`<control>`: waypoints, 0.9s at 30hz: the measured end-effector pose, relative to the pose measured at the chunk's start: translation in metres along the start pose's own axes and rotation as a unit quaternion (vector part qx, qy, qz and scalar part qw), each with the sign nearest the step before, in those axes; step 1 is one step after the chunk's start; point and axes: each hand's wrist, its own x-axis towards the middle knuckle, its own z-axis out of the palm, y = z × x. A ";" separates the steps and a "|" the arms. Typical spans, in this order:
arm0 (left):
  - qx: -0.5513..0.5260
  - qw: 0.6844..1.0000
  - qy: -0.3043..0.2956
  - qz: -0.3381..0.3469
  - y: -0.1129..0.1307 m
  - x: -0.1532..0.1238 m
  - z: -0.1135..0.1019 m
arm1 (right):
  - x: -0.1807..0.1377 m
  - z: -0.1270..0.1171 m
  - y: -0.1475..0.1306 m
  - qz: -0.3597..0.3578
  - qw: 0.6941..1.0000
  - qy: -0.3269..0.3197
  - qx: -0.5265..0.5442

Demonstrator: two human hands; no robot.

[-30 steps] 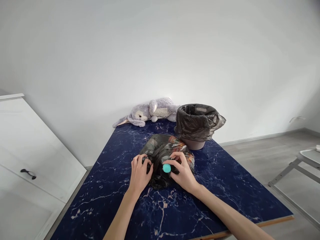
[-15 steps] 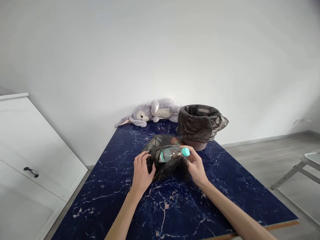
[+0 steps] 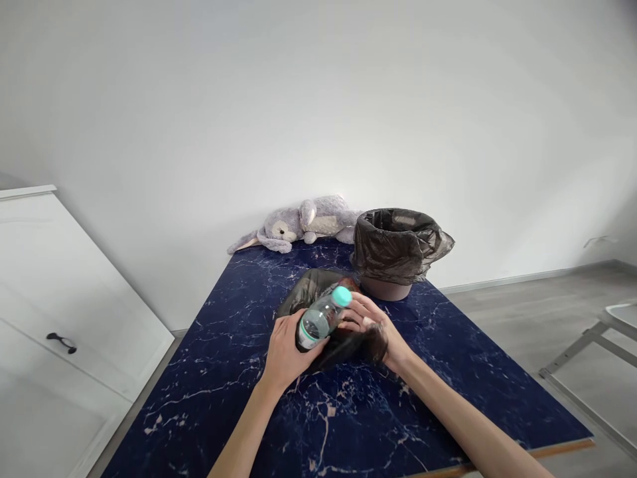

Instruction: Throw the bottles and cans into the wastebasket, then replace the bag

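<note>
My left hand (image 3: 288, 352) is wrapped round a clear plastic bottle (image 3: 321, 317) with a turquoise cap. The bottle tilts up to the right, its cap close to my right fingers. My right hand (image 3: 381, 328) has its fingers stretched out and apart beside the bottle. Black film of a plastic bag (image 3: 308, 289) lies across the right thumb and palm. The rest of that bag spreads on the table under and behind the bottle. Something reddish-brown shows in the bag behind the cap, too hidden to name.
A bin (image 3: 385, 289) lined with a black bag (image 3: 398, 249) stands at the table's back right. A grey plush rabbit (image 3: 313, 222) lies along the wall. The blue marbled table (image 3: 223, 398) has a white cabinet (image 3: 60, 299) to its left and a metal-framed chair (image 3: 597, 338) to its right.
My left hand has moved from the bag's edge onto the bottle, which is lifted and now tilts more steeply, cap up. My right fingers have come off the cap area and opened.
</note>
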 end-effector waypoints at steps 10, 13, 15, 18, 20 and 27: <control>-0.295 0.918 0.106 -0.243 -0.010 0.014 -0.006 | -0.010 0.014 0.007 -0.018 0.979 -0.139 -0.151; -0.374 0.871 0.134 -0.287 -0.020 0.018 -0.009 | -0.014 0.016 0.015 -0.047 0.960 -0.137 -0.238; -0.408 0.844 0.173 -0.303 -0.027 0.022 -0.013 | -0.017 0.015 0.020 -0.066 0.945 -0.138 -0.289; -0.427 0.811 0.254 -0.310 -0.041 0.027 -0.027 | -0.018 0.014 0.028 -0.090 0.923 -0.137 -0.348; -0.421 0.797 0.309 -0.305 -0.053 0.030 -0.041 | -0.018 0.013 0.030 -0.103 0.911 -0.137 -0.376; -0.245 0.792 0.489 -0.270 -0.074 0.032 -0.070 | -0.019 0.013 0.029 -0.130 0.881 -0.142 -0.431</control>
